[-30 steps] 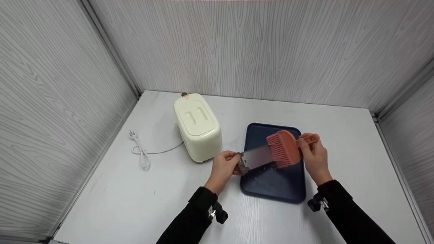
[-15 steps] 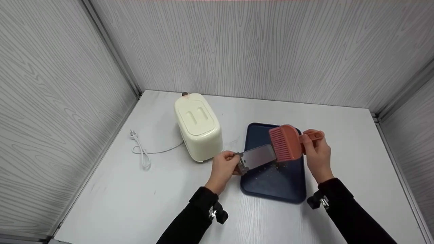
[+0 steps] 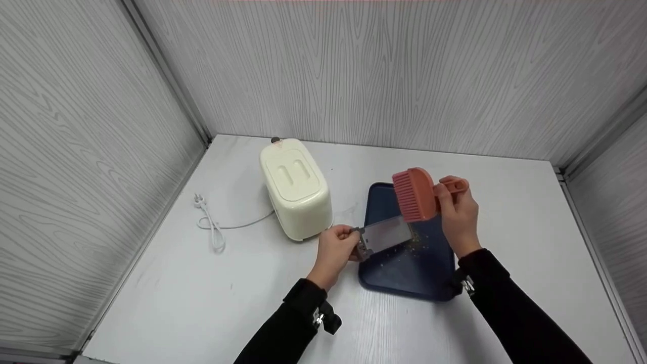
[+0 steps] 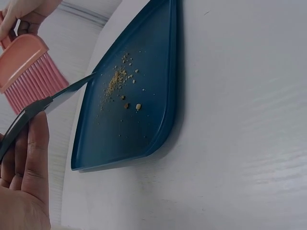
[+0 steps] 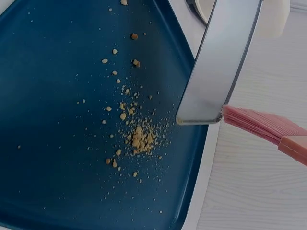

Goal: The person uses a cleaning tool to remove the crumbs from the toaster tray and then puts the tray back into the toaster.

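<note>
My left hand (image 3: 332,252) pinches the grey end of a flat metal crumb tray (image 3: 386,235), tilted over the blue tray (image 3: 404,278). In my right hand (image 3: 461,225) is the handle of an orange brush (image 3: 423,194) with pink bristles. The bristles hang at the crumb tray's far end; the right wrist view has their tips (image 5: 228,114) right at its corner. Below, tan crumbs (image 5: 142,139) lie in a small heap with scattered bits on the blue tray. Seen from the left wrist, the crumb tray (image 4: 72,88) is nearly edge-on.
A cream toaster (image 3: 298,187) with a lid on top stands left of the blue tray. Its white cord runs left to a bundled loop and plug (image 3: 199,202) on the white table (image 3: 202,303). Wood-patterned panels (image 3: 354,76) enclose the table at the back and sides.
My right hand has lifted the brush up and away toward the back, off the crumb tray's surface, uncovering its end and the crumbs below. My left hand has stayed nearly still.
</note>
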Available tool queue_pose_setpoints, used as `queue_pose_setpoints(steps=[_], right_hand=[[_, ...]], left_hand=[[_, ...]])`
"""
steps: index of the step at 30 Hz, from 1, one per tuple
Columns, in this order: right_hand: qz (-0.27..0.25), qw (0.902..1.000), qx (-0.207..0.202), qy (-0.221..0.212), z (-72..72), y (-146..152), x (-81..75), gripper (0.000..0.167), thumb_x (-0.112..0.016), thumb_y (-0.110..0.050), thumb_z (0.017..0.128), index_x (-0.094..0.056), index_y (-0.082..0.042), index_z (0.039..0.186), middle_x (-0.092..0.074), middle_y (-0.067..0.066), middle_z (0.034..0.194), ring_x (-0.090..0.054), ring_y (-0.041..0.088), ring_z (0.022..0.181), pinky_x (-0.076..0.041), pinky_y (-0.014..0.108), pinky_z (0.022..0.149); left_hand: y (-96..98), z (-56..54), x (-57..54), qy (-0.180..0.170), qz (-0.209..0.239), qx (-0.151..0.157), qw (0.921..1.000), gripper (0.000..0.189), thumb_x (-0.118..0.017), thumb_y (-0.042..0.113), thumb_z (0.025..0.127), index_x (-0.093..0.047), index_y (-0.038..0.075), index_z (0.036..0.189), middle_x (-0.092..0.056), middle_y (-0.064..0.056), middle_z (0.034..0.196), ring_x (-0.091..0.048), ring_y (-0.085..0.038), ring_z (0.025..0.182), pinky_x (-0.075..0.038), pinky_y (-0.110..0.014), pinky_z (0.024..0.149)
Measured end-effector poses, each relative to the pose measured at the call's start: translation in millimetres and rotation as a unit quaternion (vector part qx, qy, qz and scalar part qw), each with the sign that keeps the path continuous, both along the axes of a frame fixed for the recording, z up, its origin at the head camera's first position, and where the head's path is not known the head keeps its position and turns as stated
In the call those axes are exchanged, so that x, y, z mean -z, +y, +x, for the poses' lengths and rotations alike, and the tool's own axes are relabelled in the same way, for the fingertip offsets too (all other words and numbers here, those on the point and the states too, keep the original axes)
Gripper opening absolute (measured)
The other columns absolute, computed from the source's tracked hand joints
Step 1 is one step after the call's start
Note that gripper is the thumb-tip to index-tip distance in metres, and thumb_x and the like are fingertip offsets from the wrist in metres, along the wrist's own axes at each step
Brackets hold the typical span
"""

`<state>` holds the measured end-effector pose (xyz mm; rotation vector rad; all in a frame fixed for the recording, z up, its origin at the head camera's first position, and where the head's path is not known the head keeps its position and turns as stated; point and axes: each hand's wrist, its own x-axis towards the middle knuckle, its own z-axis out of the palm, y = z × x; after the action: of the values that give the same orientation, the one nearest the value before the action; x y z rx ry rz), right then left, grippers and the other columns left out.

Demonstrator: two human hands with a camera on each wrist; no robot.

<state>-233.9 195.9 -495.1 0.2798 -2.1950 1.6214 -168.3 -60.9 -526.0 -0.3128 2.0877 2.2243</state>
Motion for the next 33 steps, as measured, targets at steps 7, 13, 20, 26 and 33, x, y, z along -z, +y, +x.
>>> queue_pose_setpoints(steps=[7, 13, 20, 26, 33], right_hand=[[0.033, 0.9994, 0.006, 0.005, -2.5, -6, 8.2, 0.029, -0.052, -0.023, 0.108, -0.054, 0.001, 0.123, -0.068, 0.014, 0.096, -0.066, 0.014, 0.076, -0.053, 0.020, 0.062], [0.047, 0.9989, -0.006, 0.003, 0.1, -4, 14.5, 0.029, -0.050, -0.024, 0.109, -0.054, 0.001, 0.124, -0.069, 0.014, 0.097, -0.068, 0.017, 0.076, -0.053, 0.018, 0.060], [0.068, 0.9976, -0.009, -0.009, 6.8, 0, 16.7, 0.025, -0.051, -0.023, 0.109, -0.057, -0.002, 0.122, -0.067, 0.013, 0.094, -0.064, 0.019, 0.073, -0.050, 0.018, 0.059], [0.082, 0.9966, 0.000, -0.008, 11.2, 2, 19.8, 0.023, -0.052, -0.021, 0.108, -0.057, -0.002, 0.121, -0.067, 0.013, 0.094, -0.062, 0.017, 0.073, -0.045, 0.015, 0.059], [0.094, 0.9955, 0.004, 0.008, 16.0, 3, 22.2, 0.020, -0.054, -0.018, 0.107, -0.058, -0.001, 0.118, -0.069, 0.011, 0.095, -0.064, 0.014, 0.076, -0.044, 0.013, 0.062]], left_hand=[[-0.2, 0.3, -3.3, 0.005, -0.001, 0.012, 0.9999, 0.014, -0.064, 0.008, 0.093, -0.070, -0.003, 0.101, -0.069, -0.007, 0.079, -0.068, -0.016, 0.059, -0.063, -0.033, 0.058], [-1.3, -0.4, -4.3, 0.008, 0.000, 0.023, 0.9997, 0.015, -0.063, 0.009, 0.096, -0.069, -0.003, 0.103, -0.068, -0.007, 0.080, -0.067, -0.015, 0.059, -0.062, -0.030, 0.058], [-1.9, -1.4, -3.3, 0.014, 0.004, 0.022, 0.9997, 0.016, -0.063, 0.008, 0.096, -0.069, -0.004, 0.104, -0.068, -0.007, 0.080, -0.067, -0.015, 0.060, -0.062, -0.031, 0.058], [-3.9, -1.7, -3.7, 0.005, 0.017, 0.015, 0.9997, 0.017, -0.062, 0.008, 0.097, -0.069, -0.004, 0.106, -0.070, -0.010, 0.084, -0.068, -0.016, 0.064, -0.062, -0.030, 0.059], [-3.5, -1.9, -2.5, 0.008, 0.023, 0.007, 0.9997, 0.015, -0.061, 0.008, 0.098, -0.068, -0.004, 0.105, -0.070, -0.010, 0.085, -0.068, -0.017, 0.065, -0.062, -0.031, 0.061]])
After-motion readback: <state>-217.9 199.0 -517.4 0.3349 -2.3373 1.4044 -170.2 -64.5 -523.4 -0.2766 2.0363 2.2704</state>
